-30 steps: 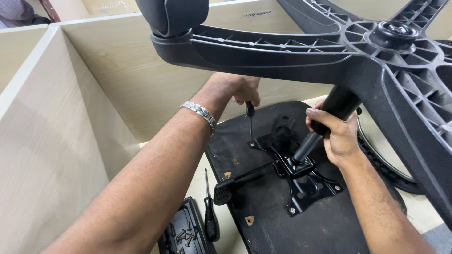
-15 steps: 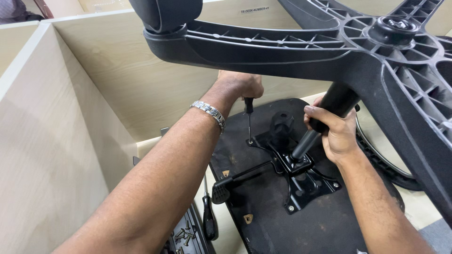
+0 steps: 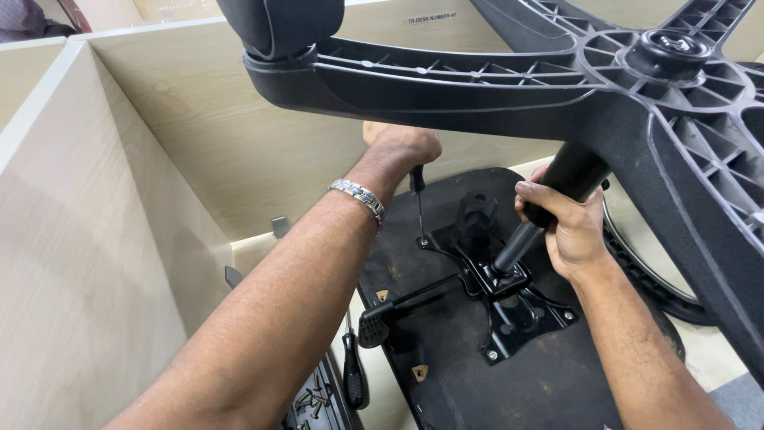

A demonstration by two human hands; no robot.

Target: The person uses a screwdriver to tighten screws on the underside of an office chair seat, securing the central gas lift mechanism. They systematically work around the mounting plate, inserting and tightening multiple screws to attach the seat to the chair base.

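1. Head view: left hand (image 3: 402, 147) is clenched around the handle of a screwdriver (image 3: 419, 209), its tip standing on a screw in the black metal mechanism plate (image 3: 509, 299)
2. Right hand (image 3: 561, 227) grasps the black gas-lift column (image 3: 549, 203) rising from that plate on the upturned seat underside (image 3: 446, 350), beneath the star-shaped chair base (image 3: 493, 80)

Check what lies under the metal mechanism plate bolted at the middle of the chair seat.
The mechanism plate sits on the black seat underside, which shows all around it. The gas cylinder, held by the right hand, stands on it. The seat surface directly beneath stays covered.
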